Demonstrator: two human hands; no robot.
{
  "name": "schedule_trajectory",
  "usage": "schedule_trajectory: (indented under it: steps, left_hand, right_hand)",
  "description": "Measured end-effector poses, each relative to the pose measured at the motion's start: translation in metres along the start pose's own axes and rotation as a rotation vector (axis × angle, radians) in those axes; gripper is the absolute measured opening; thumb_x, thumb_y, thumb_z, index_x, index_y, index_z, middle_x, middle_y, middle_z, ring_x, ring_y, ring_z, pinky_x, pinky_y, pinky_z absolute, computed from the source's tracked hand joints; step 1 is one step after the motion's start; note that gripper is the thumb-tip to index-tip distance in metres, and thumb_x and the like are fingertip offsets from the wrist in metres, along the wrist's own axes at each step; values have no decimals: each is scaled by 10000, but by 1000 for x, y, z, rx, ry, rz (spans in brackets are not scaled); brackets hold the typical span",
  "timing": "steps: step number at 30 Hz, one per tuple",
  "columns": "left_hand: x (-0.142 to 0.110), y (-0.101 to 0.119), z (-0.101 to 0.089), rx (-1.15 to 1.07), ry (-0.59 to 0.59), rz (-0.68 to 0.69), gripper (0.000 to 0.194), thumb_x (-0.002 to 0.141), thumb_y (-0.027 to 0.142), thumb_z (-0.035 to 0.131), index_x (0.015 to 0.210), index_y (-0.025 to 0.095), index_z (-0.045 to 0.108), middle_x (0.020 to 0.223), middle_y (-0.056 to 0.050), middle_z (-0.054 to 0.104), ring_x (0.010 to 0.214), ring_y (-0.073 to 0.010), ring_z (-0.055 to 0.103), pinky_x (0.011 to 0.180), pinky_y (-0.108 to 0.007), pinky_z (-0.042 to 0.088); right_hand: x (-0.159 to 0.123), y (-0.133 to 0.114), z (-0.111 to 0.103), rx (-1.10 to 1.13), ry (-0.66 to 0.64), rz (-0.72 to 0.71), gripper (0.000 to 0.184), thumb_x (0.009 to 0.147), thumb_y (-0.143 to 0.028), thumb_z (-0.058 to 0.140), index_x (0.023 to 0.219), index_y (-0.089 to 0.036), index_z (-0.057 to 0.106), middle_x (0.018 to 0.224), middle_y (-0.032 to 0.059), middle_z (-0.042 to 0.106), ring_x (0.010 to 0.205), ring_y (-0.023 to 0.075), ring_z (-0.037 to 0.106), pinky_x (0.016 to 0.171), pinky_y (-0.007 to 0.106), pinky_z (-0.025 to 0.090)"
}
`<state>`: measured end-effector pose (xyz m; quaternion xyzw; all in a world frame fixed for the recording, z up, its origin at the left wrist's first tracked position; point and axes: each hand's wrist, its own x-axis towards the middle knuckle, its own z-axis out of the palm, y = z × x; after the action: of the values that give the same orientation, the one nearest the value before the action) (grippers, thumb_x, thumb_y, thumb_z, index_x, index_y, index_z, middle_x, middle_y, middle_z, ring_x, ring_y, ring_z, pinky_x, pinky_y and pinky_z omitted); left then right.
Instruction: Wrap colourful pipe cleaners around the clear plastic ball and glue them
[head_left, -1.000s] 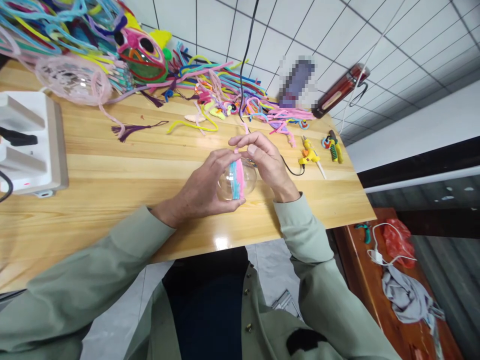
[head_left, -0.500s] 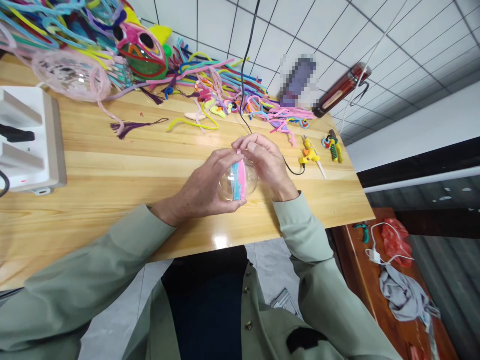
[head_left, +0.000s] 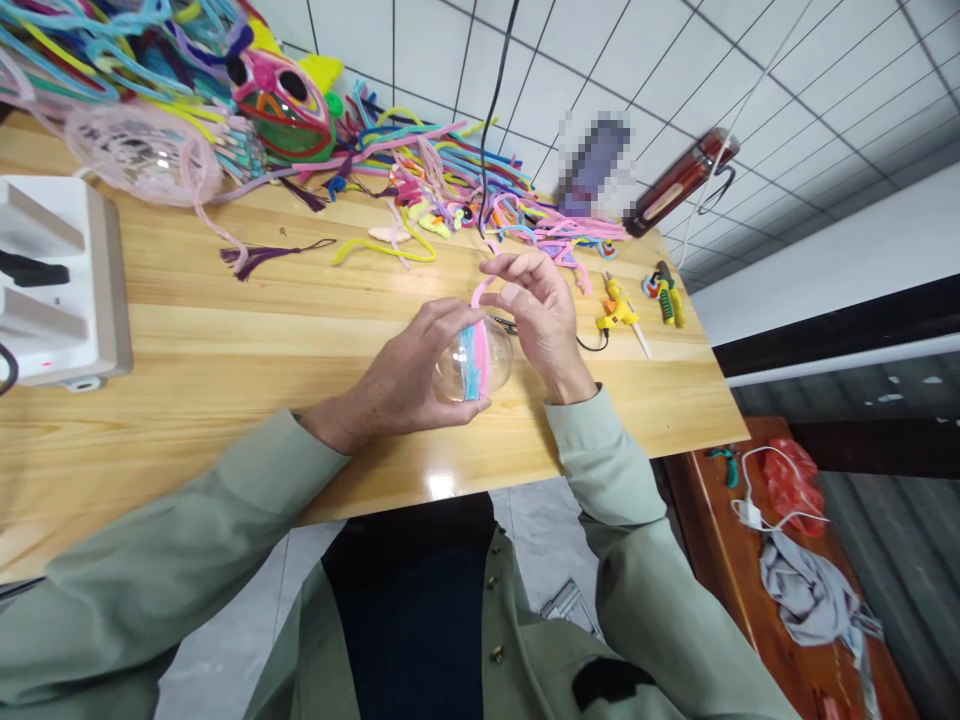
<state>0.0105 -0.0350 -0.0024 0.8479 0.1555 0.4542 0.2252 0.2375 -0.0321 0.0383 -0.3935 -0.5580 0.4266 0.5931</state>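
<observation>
My left hand (head_left: 416, 370) is closed around a clear ball (head_left: 499, 362), thumb below and fingers over the top. Around the ball's middle run a light blue fuzzy band and a pink pipe cleaner (head_left: 481, 350) side by side. The pink one's loose end rises from the top of the ball in a curve. My right hand (head_left: 541, 315) has this end between its thumb and fingers, partly hidden by them. A slim dark thing (head_left: 504, 325) shows behind the ball, its kind unclear.
A yellow glue gun (head_left: 619, 308) and green-yellow pliers (head_left: 667, 295) lie at the right. Along the wall stretches a pile of pipe cleaners (head_left: 450, 165) with a colourful mask-like figure (head_left: 289, 100). A white power strip (head_left: 67, 280) stands left; a dark red flask (head_left: 682, 185) lies back right.
My right hand has moved slightly right and up from the ball, and the pink end now stands out in view. The left hand keeps its hold on the ball.
</observation>
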Motion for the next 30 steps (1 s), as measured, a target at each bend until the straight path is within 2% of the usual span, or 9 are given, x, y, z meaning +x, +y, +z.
schedule_trajectory:
  steps: [4,7,10,15,22,25,30]
  left_hand:
    - [0,-1,2,-25,24,13,986,846,284,933,1695,281,431,1605,-204,622,1519,-433,635,1221,-669,616]
    - [0,-1,2,-39,30,5,998,835,307,948,1692,307,435,1627,-194,628,1528,-433,638,1238,-672,606]
    - [0,-1,1,-39,-8,-38,1083,800,328,980,1710,327,392,1651,-183,621,1540,-438,634,1255,-669,597]
    - [-1,3,0,-2,-32,-95,1202,762,285,992,1750,281,306,1663,-210,606,1525,-437,640,1258,-647,595]
    - [1,4,-3,-43,-72,-81,1178,783,302,980,1760,297,322,1691,-208,600,1543,-448,631,1247,-660,599]
    - [2,3,-2,-80,-61,-38,1179,802,320,982,1779,345,323,1699,-180,610,1559,-439,625,1254,-660,601]
    - [-2,-1,2,-53,-58,14,1130,829,292,958,1785,357,358,1669,-174,600,1546,-424,621,1262,-654,589]
  right_hand:
    - [-2,-4,1,-90,-93,22,410,969,-655,860,1143,-294,772,1304,47,800,1221,241,735,1104,430,652]
    - [-4,-8,4,-176,-122,34,419,979,-691,843,1071,-285,794,1170,46,802,1229,253,728,1176,448,597]
    - [-4,-8,5,-219,-117,72,477,918,-733,889,982,-275,773,1053,26,765,1089,230,717,1064,409,613]
    - [-3,-3,2,-159,-116,114,505,871,-717,944,964,-262,747,978,-2,723,912,183,658,899,345,595]
    - [0,-3,1,-82,-157,118,463,879,-663,970,947,-263,746,942,-14,701,868,171,642,884,337,603]
    - [0,-3,2,-62,-162,153,480,861,-673,978,951,-265,742,961,-6,710,889,180,652,939,360,622]
    - [0,3,4,-51,-163,186,490,849,-685,974,926,-269,729,944,-7,700,880,189,641,1014,413,637]
